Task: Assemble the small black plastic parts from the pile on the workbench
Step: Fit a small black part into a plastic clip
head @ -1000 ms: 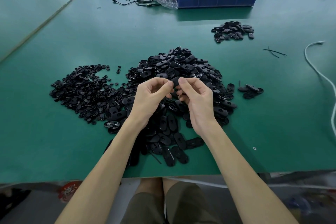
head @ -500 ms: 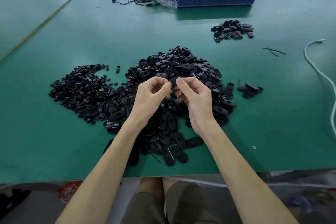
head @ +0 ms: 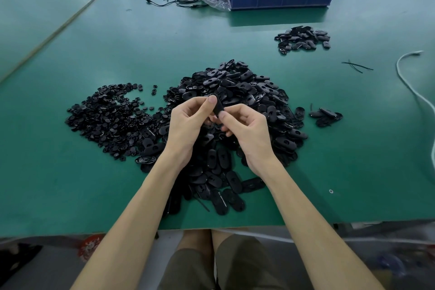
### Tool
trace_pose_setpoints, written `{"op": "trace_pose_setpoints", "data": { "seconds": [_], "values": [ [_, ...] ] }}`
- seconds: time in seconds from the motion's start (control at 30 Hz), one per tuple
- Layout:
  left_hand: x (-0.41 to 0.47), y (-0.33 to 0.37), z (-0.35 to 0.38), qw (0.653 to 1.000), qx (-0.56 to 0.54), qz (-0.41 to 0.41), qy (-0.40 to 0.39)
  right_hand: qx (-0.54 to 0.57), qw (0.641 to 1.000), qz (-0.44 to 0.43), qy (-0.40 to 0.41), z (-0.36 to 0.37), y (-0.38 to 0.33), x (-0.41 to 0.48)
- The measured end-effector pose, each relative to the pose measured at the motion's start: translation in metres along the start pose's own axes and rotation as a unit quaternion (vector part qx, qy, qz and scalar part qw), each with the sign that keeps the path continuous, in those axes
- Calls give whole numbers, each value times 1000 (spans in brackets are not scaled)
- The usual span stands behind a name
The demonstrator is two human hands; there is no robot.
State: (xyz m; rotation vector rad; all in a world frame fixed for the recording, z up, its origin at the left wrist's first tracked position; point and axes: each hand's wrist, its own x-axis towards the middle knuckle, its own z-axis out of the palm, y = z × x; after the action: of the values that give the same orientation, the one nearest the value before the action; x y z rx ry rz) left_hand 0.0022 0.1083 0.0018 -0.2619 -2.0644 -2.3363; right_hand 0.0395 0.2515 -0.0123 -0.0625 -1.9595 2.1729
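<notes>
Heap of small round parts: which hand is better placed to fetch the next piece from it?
Probably the left hand: the heap of small round parts lies on its side, while the right hand would have to cross over. Both pinch one oval part.

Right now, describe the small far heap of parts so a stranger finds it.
On the green workbench, find the blue bin at the far edge. Just before its right end lies a small heap of black ovals, well apart from the big central pile.

Black part [head: 219, 106] mostly behind fingers [head: 211, 100] (shape unclear)
</notes>
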Motion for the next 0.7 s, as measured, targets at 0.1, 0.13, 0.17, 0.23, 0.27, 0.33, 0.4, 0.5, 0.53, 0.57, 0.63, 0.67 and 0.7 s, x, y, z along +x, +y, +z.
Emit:
{"op": "trace_pose_setpoints", "data": {
  "seconds": [0.1,0.13,0.17,0.23,0.27,0.33,0.4,0.5,0.53,0.57,0.63,0.67,0.7],
  "values": [
    [-2,0,-1,1000,-5,2,-3,-20,1000,-20,-12,1,0,-1],
    [-3,0,0,1000,0,4,-4,-18,1000,-21,-12,0,0,-2],
    [-3,0,0,1000,5,6,-6,-17,1000,-20,-11,0,1,-3],
    [-3,0,0,999,22,14,-19,-23,999,-19,-11,0,1,-3],
    [-4,0,1,999,34,18,-27,-28,999,-18,-10,1,2,-3],
    [-4,0,2,997,58,31,-36,-28,1000,-13,-3,1,3,-2],
    [-5,0,2,996,67,41,-41,-29,1000,-10,-1,1,4,-1],
    [-5,1,2,996,67,49,-40,-34,999,-16,-4,1,5,-1],
    [-6,1,1,996,66,50,-36,-27,999,-18,-1,1,4,-1],
    [-6,1,1,996,66,52,-30,-16,1000,-20,3,1,4,-1],
    [-6,1,2,996,70,51,-20,10,1000,-19,19,1,3,0],
    [-5,1,2,996,78,50,-18,20,999,-17,28,1,3,0],
    [-5,0,2,995,90,49,-19,28,999,-14,37,0,3,0]
  ]
}}
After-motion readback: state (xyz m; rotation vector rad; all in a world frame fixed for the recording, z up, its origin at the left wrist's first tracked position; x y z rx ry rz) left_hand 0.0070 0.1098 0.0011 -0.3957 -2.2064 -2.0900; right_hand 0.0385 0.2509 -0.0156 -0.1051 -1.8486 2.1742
